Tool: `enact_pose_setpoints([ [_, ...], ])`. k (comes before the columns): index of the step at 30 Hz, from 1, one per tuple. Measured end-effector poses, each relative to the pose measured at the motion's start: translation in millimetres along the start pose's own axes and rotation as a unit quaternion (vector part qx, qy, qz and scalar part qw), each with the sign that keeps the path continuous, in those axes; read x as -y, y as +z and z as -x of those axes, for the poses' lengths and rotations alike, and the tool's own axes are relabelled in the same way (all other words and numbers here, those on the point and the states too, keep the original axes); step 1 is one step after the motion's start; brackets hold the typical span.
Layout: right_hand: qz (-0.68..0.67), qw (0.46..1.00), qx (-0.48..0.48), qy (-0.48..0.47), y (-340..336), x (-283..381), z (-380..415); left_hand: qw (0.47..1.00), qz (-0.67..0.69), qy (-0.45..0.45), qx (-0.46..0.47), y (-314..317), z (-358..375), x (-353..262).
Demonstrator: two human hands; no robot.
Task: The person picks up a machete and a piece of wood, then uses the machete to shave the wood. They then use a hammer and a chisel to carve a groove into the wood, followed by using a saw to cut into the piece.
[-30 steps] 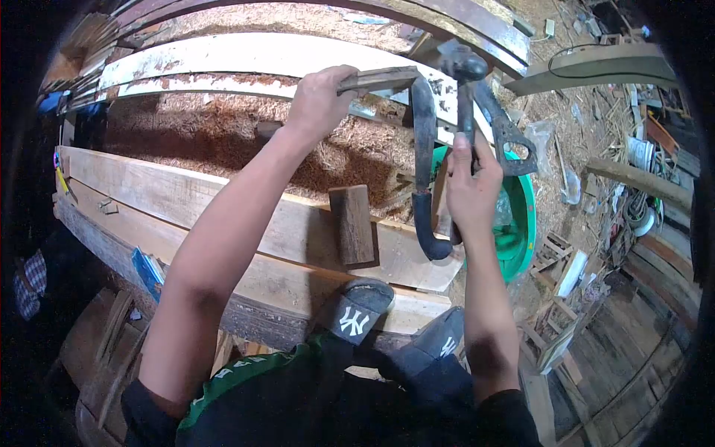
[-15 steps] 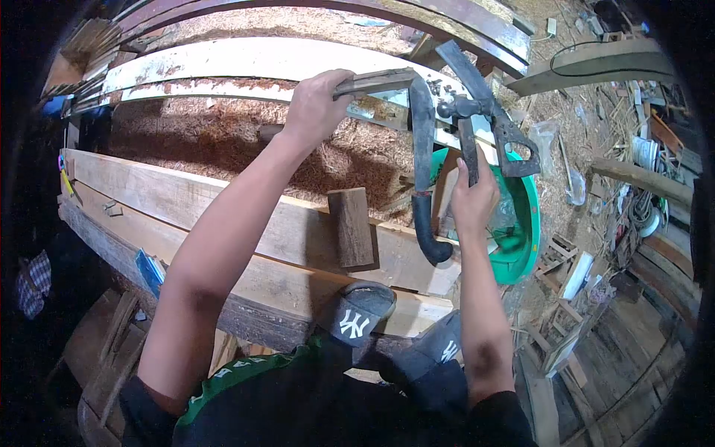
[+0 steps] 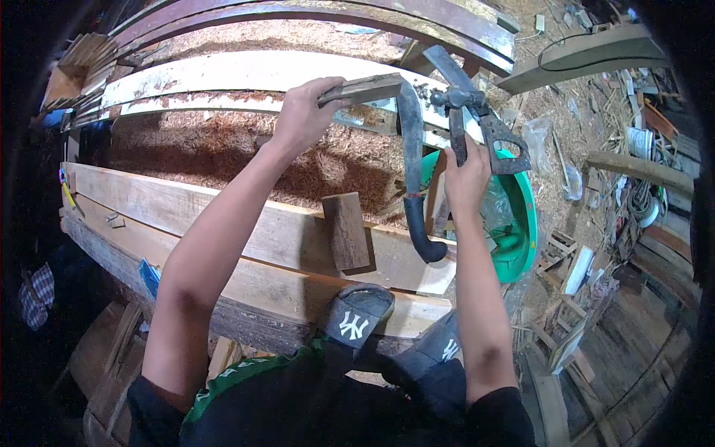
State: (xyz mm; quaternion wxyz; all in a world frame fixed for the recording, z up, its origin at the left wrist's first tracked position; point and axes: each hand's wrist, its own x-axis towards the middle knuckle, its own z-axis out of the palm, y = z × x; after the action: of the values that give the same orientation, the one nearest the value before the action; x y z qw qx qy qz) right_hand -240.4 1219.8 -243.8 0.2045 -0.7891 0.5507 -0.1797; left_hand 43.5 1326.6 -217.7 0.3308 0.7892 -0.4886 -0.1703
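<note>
My left hand [image 3: 305, 115] is wrapped round the end of a narrow piece of wood [image 3: 369, 89], held above the sawdust. Its far end meets the top of a dark curved blade [image 3: 411, 141] with a black handle [image 3: 423, 235], which hangs down to the plank. In my right hand [image 3: 468, 175] is the handle of a hammer [image 3: 456, 99], its head pointing up. Right behind the hammer lies a hand saw [image 3: 506, 141], partly hidden by it. A short wood block [image 3: 346, 231] rests on the planks between my arms.
Long planks [image 3: 261, 231] cross in front of me, with slippers [image 3: 359, 316] at their near edge. A green basin [image 3: 527, 238] stands at the right. Beyond the sawdust is a white board [image 3: 223, 73]. Wood scraps and a coiled cable [image 3: 644, 201] lie far right.
Both hands, the piece of wood and the hammer appear slightly further left, as do the planks and basin, so the view has shifted a little. Both grips look the same.
</note>
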Motion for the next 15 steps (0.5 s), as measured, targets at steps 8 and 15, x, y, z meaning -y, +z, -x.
enact_pose_setpoints([
  [8,-0.155,0.985,-0.038,-0.068,-44,38,-8,0.995,0.056,0.077,-0.014,-11,13,-43],
  [15,-0.396,0.915,0.073,-0.02,-92,65,-19,0.984,0.094,0.15,-0.014,-14,23,-128],
])
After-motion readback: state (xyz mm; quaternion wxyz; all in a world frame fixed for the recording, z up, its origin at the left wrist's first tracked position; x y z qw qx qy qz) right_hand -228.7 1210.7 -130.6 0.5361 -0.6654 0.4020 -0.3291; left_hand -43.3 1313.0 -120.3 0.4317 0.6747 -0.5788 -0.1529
